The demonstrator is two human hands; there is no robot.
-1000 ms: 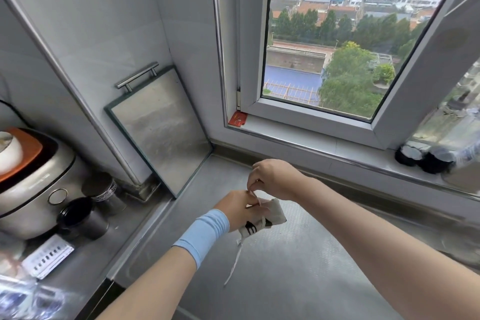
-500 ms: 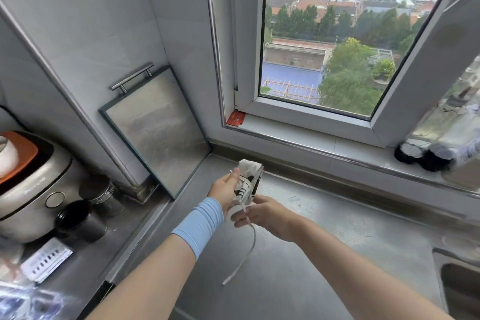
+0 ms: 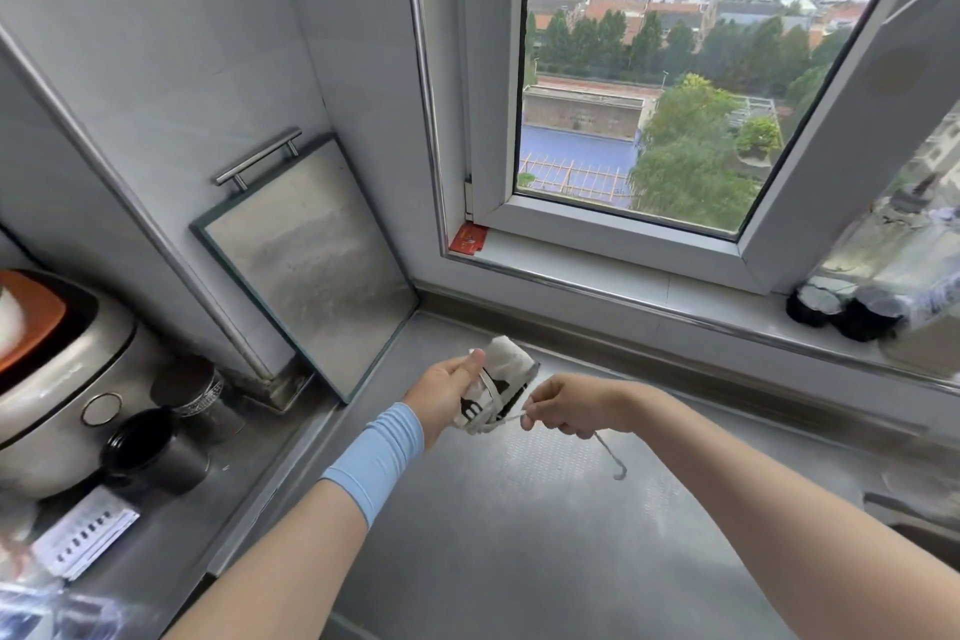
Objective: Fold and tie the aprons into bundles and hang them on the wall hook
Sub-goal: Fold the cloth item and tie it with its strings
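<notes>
Rightward now, the right hand (image 3: pixel 566 405) pulls its pinched string (image 3: pixel 511 417) taut (loose end dangling); left hand (image 3: pixel 447 392) grips the apron bundle (image 3: pixel 501 382).

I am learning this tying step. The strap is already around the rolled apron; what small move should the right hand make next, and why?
Probably pull the strap tighter to the right. The left hand grips the rolled apron, turns of strap already circle its lower end, and the right hand pinches the strap with only a short tail hanging.

white apron bundle (image 3: pixel 501 382) – black print, blue wristband (image 3: pixel 375 457), orange lid (image 3: pixel 28 314)
</notes>
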